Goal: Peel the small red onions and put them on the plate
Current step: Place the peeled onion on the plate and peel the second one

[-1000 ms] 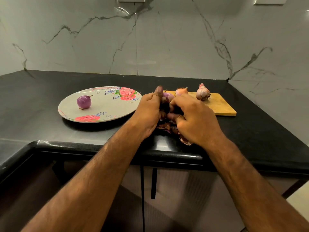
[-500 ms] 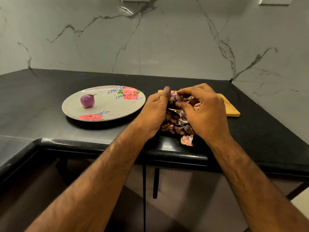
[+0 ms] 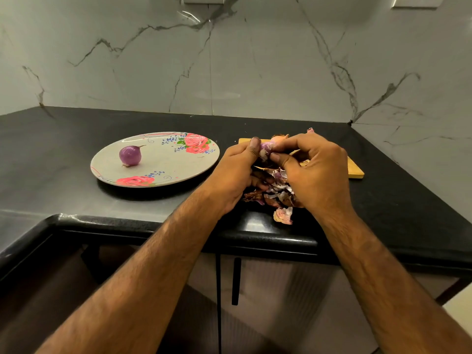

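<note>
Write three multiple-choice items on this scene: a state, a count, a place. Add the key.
1. The onion on the plate is: A peeled, whole B sliced C in dry skin
2. How many onions lie on that plate? A none B one C three
3. Where is the pile of peels? A in a bowl B on the floor C on the black counter
Key: A, smooth purple, uncut; B, a single onion there; C, the peels lie near the counter's front edge.

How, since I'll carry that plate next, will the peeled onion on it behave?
The onion is round and smooth, so it will probably roll if the plate tilts. The rim looks low, so it might roll off. Its glossy skin may be slippery.
</note>
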